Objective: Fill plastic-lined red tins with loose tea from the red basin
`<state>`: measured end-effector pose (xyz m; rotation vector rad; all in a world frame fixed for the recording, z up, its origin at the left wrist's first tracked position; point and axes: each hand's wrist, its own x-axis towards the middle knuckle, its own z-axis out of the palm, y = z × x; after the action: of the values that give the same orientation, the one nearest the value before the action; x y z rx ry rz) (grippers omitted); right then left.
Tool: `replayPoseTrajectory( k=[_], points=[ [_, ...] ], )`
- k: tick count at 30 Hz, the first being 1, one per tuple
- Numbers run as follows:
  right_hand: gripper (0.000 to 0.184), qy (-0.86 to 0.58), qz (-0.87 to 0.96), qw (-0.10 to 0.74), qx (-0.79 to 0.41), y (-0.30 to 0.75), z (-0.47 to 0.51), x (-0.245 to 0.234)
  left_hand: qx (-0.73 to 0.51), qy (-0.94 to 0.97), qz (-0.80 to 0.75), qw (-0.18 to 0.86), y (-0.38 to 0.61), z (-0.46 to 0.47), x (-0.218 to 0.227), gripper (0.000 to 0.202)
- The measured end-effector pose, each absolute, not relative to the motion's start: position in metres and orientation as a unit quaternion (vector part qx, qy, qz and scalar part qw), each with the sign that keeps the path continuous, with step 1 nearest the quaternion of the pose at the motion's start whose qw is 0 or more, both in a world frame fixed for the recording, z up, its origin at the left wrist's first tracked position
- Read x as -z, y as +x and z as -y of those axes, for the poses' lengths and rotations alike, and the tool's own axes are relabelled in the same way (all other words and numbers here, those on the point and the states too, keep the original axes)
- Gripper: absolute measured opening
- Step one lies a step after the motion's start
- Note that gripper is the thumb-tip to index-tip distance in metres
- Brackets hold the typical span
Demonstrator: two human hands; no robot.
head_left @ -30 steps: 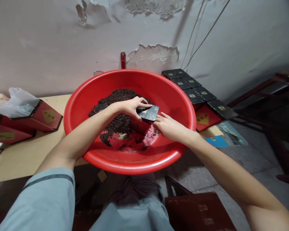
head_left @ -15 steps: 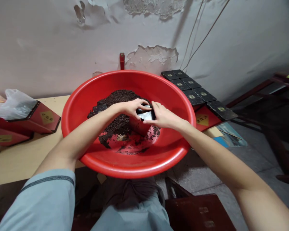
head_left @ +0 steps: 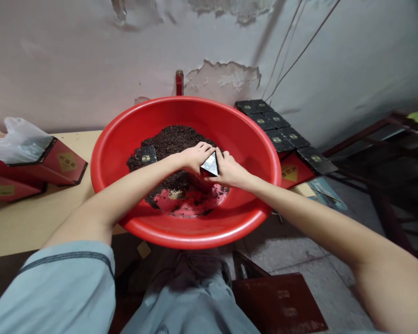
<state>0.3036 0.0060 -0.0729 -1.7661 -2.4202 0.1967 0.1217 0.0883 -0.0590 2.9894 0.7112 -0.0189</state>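
A large red basin (head_left: 251, 139) sits in front of me, with a heap of dark loose tea (head_left: 174, 139) at its back. Both hands meet over the basin's middle. My left hand (head_left: 194, 158) and my right hand (head_left: 230, 170) are closed on a small black lid (head_left: 211, 165) that covers a red tin, mostly hidden beneath the hands. A second small black lid (head_left: 146, 155) lies on the tea heap to the left.
Red boxes (head_left: 61, 164) and a white plastic bag (head_left: 19, 137) lie on the wooden table (head_left: 28, 218) at the left. A row of several black-lidded tins (head_left: 282, 137) runs along the right. A dark red stool (head_left: 278, 301) stands below, a peeling wall behind.
My right hand has moved from beside the lid onto it. Both hands now press around the lid, which has turned so that only a corner shows.
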Motion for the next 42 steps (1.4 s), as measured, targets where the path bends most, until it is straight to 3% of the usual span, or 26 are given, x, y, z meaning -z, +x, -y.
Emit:
replayPoseTrajectory(
  k=[3,7,14,19,23,32,37,42],
  points=[
    [0.113,-0.594,0.797,0.078,-0.084,0.302,-0.006,0.070,0.041,0.965,-0.258,0.035,0.120,-0.079,0.046,0.118],
    [0.109,-0.581,0.807,0.097,-0.042,0.300,0.008,0.049,0.026,0.963,-0.265,-0.029,0.111,-0.063,0.019,0.101],
    [0.104,-0.550,0.747,0.332,0.171,0.351,0.064,-0.014,-0.148,0.961,-0.161,-0.167,0.156,-0.015,-0.090,0.092],
    [0.090,-0.550,0.647,0.424,0.314,0.423,0.114,-0.049,-0.220,0.958,-0.077,-0.166,0.246,0.015,-0.136,0.073],
    [0.091,-0.628,0.582,0.439,0.273,0.481,0.135,-0.023,-0.190,0.969,-0.056,-0.149,0.317,0.017,-0.104,0.065],
    [0.082,-0.768,0.461,0.441,0.061,0.528,0.095,0.111,-0.019,0.993,-0.089,-0.079,0.380,0.005,0.019,0.045],
    [0.068,-0.778,0.467,0.410,0.093,0.518,0.069,0.135,0.022,0.991,-0.125,-0.033,0.396,-0.008,0.034,0.048],
    [0.075,-0.841,0.381,0.369,0.109,0.484,0.053,0.143,0.029,0.986,-0.166,-0.015,0.395,-0.003,0.024,0.046]
  ],
)
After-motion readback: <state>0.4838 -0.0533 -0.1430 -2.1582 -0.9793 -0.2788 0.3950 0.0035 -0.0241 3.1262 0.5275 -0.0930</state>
